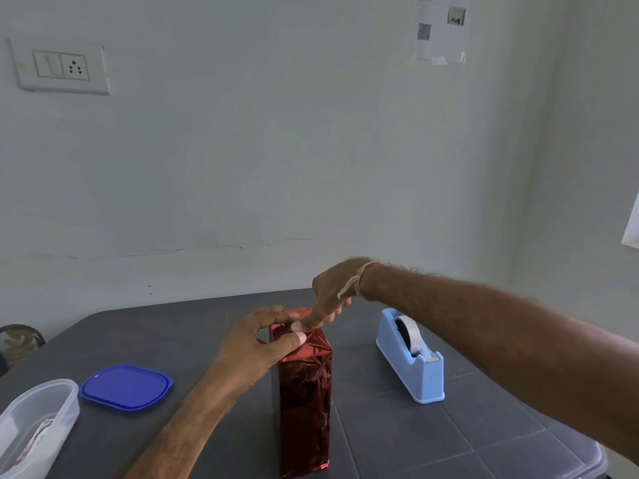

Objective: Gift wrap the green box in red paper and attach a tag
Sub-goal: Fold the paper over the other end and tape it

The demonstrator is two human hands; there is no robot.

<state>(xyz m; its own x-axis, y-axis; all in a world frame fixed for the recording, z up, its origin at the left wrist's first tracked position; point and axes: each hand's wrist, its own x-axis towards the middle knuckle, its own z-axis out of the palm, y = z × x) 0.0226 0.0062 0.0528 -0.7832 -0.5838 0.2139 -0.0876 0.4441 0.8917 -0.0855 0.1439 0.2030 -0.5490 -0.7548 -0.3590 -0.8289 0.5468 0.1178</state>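
No words or numbers can be read. A sheet (441,39) taped to the wall (311,150) bears a square QR-style code (424,31) at its left and a small dark picture (456,16) at its upper right; any print on it is too small to make out.

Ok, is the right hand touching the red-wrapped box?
Touching. The head view shows a fingertip of the right hand pressed onto the folded paper on top of the red-wrapped box, beside the left hand gripping that end.

soft even daylight, faint shadows, sharp focus, edges slightly bowed.
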